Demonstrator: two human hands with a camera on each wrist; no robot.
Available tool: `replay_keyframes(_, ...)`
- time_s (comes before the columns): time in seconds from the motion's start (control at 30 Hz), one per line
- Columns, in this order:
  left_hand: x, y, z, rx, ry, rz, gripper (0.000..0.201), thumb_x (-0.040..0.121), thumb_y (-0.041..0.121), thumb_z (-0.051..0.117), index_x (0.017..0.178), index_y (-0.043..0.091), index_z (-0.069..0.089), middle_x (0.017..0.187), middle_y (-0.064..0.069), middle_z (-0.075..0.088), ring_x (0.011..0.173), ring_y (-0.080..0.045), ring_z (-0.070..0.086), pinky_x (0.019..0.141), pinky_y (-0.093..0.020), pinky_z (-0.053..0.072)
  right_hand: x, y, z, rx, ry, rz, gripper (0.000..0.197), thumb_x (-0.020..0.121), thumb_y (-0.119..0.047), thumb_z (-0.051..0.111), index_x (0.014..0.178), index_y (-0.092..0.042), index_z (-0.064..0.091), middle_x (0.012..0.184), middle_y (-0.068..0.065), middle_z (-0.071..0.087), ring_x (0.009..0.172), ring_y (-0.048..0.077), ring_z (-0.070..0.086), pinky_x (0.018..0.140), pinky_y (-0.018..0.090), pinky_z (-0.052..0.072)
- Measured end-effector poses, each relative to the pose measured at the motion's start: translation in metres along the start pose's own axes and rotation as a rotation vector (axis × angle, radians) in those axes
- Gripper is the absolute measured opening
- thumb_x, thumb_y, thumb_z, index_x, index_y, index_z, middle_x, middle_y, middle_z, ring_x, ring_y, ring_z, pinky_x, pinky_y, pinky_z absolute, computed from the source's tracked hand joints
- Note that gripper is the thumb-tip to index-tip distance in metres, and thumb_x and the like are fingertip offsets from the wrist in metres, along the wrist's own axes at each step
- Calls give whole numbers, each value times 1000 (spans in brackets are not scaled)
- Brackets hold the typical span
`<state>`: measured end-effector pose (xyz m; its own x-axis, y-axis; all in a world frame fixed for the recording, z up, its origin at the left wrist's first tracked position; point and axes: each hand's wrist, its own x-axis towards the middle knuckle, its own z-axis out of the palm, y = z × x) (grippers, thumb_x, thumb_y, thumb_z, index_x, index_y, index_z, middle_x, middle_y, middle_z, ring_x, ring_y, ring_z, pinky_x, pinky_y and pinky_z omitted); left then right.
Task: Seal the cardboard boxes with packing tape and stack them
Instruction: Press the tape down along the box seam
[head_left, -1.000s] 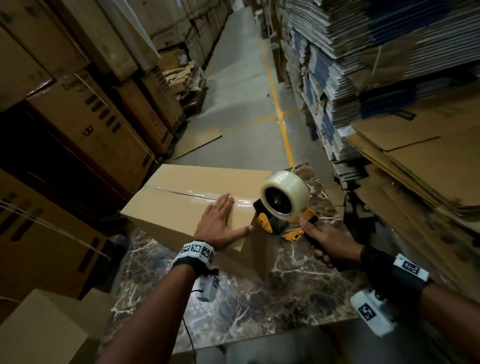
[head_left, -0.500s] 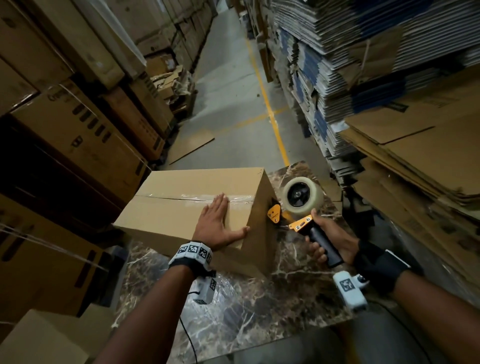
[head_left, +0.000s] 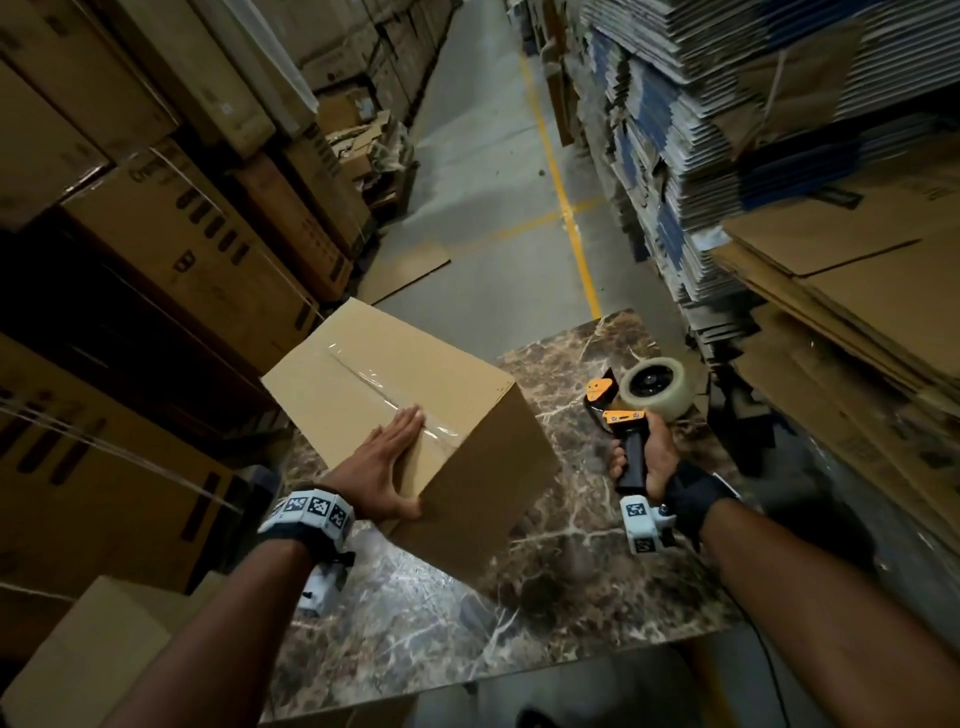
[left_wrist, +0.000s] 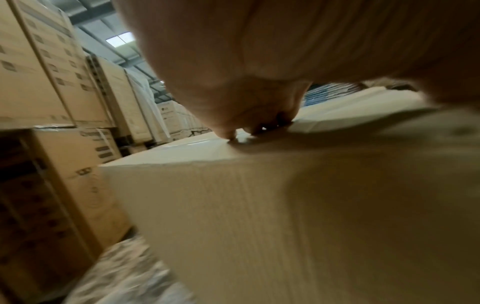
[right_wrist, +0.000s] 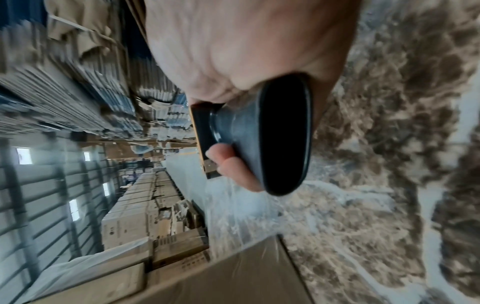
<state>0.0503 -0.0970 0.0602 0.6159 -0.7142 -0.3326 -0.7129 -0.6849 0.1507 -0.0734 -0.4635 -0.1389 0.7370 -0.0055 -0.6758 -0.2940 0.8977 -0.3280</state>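
Resting flat on a closed box (head_left: 415, 415), the left hand (head_left: 387, 462) has its fingers straight and together on the top face, fingertips at the clear tape strip (head_left: 387, 392) that runs along the centre seam, thumb hooked over the near top edge. The box sits on a dark marble-patterned table (head_left: 571, 571), turned so one corner points toward the person, and its left part overhangs the table edge. In the left wrist view the palm (left_wrist: 285, 51) hovers over the box top (left_wrist: 259, 205) with the fingertips touching the cardboard.

To the right of the box, apart from it, the right hand (head_left: 644, 457) has its fingers wrapped round the black handle of a tape gun (head_left: 631, 410), with the tape roll at the far end. The right wrist view shows the handle (right_wrist: 272, 133) clasped in the fist above the table (right_wrist: 389, 185). Stacked cartons line the aisle on the left and flattened cardboard is piled on the right.
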Motion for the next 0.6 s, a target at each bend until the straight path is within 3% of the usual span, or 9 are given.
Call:
replay_keyframes(0.07, -16, -15, -1, 24, -25, -36, 136, 56, 69, 66, 161, 27, -10, 166, 14, -17, 153, -6, -17, 122, -30, -13, 10, 6, -3, 1, -21, -3, 55, 92, -66, 39, 78, -14, 54, 64, 3, 49, 43, 18, 45, 45, 26, 41)
replay_keyframes(0.17, -40, -44, 5, 61, -7, -94, 129, 65, 57, 76, 161, 33, -7, 168, 14, -12, 155, -7, -13, 125, -35, -11, 12, 17, -3, 17, 6, 1, 61, 93, -65, 35, 78, -10, 56, 65, 8, 50, 48, 23, 47, 56, 32, 40)
replay_keyframes(0.3, -66, -63, 18, 47, 23, -187, 118, 79, 40, 79, 162, 35, -4, 169, 12, -10, 155, -8, -10, 126, -35, -8, 19, 31, 0, -36, 158, -68, 71, 88, -80, 27, 78, -15, 53, 69, 8, 50, 58, 24, 44, 60, 33, 35)
replay_keyframes(0.37, -76, -67, 25, 21, 69, -223, 111, 82, 35, 78, 162, 35, 1, 169, 11, -8, 156, -8, -8, 128, -41, -1, 36, 33, -13, -259, 270, -179, 72, 75, -95, 22, 85, -30, 51, 83, 1, 51, 69, 18, 49, 66, 33, 40)
replay_keyframes(0.43, -84, -69, 31, 22, 117, -280, 105, 85, 33, 76, 162, 36, 5, 168, 10, -7, 156, -10, -5, 129, -49, 8, 53, 35, -27, -458, 349, -270, 81, 70, -93, 16, 108, -36, 58, 108, 3, 59, 94, 21, 59, 83, 36, 47)
replay_keyframes(0.5, -91, -67, 37, 31, 165, -373, 99, 90, 32, 73, 163, 34, 6, 167, 9, -8, 157, -13, -3, 127, -56, 9, 17, 35, -3, -564, 519, -324, 90, 87, -74, 21, 141, -10, 53, 141, 20, 55, 128, 36, 56, 105, 44, 44)
replay_keyframes(0.53, -93, -64, 41, 22, 199, -421, 95, 92, 32, 70, 163, 33, 8, 167, 9, -7, 157, -14, -3, 126, -58, 6, 5, 34, 8, -550, 651, -373, 81, 97, -63, 29, 142, 1, 50, 144, 27, 53, 130, 41, 54, 105, 45, 43)
replay_keyframes(0.6, -93, -55, 48, -26, 263, -495, 88, 96, 30, 67, 164, 33, 10, 169, 9, -5, 156, -11, -5, 122, -61, 0, -9, 34, 25, -463, 912, -470, 60, 107, -42, 43, 135, 10, 51, 136, 34, 56, 122, 46, 57, 96, 45, 43)
